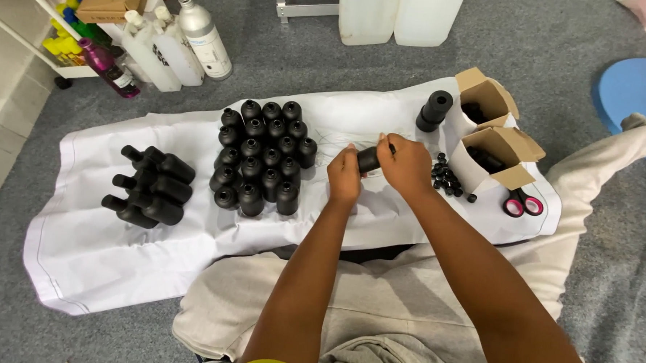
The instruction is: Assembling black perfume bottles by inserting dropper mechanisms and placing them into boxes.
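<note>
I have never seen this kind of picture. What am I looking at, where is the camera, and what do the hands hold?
There is no machine: a person sits on a grey floor, and a camera on their head looks down. The left hand and right hand together hold one small black bottle lying sideways. Before them a white sheet carries a group of upright black bottles, a pile of black bottles lying down, loose black caps, two open cardboard boxes and pink-handled scissors. Other bottles stand beyond the sheet.
</note>
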